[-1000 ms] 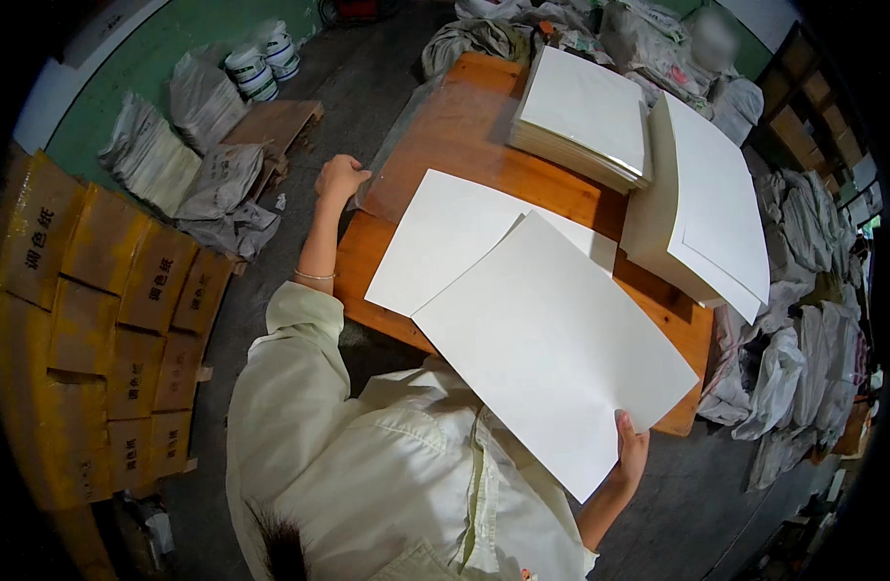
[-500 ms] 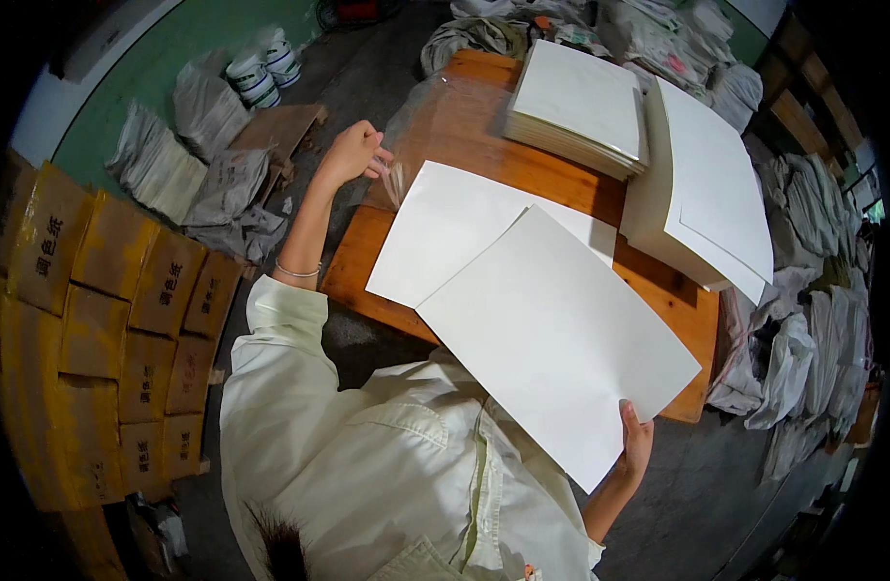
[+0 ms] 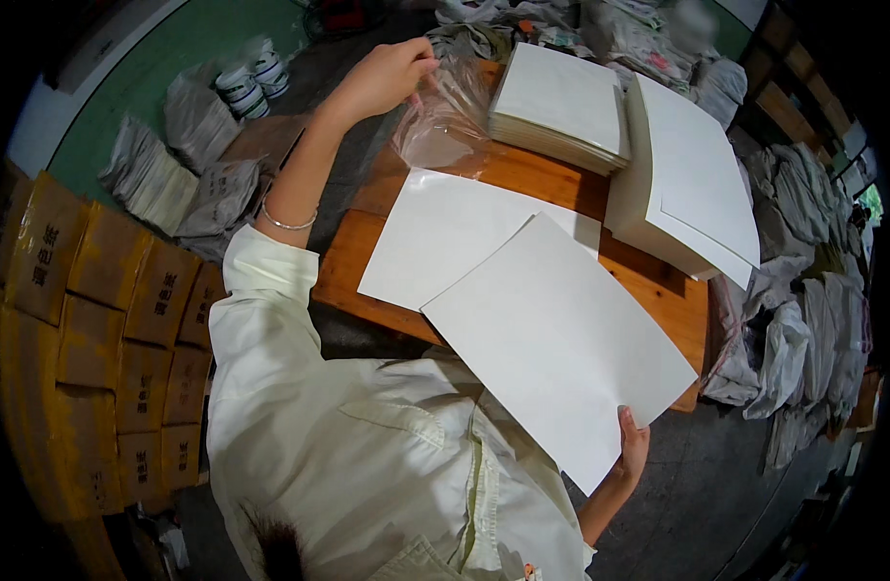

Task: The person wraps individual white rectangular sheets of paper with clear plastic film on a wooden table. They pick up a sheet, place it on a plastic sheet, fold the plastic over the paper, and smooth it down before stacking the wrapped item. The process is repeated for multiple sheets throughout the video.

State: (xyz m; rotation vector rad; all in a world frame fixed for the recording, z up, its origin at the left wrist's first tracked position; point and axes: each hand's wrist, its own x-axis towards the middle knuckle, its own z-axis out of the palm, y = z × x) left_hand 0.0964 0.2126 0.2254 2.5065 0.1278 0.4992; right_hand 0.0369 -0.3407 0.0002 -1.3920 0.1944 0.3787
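Note:
My right hand (image 3: 634, 445) grips the lower right corner of a white paper sheet (image 3: 566, 344), its thumb on top. That sheet slants across another white sheet (image 3: 440, 228) lying on the wooden table (image 3: 648, 290). At the table's far left, my left hand (image 3: 392, 77) is raised with closed fingers, pinching clear plastic film (image 3: 450, 126). The crumpled film hangs down to the table beside the flat sheet's upper edge. Whether the film is a bag or a loose piece, I cannot tell.
Two tall stacks of white paper, one at the back (image 3: 561, 97) and one at the right (image 3: 692, 174), stand on the table. Taped cardboard boxes (image 3: 92, 329) are piled at left. Plastic-wrapped bundles (image 3: 798, 339) lie at right, white buckets (image 3: 242, 87) by the green wall.
My left hand has moved up and away, lifting and gathering the plastic film that lay flatter on the table. My right hand and its sheet have barely moved.

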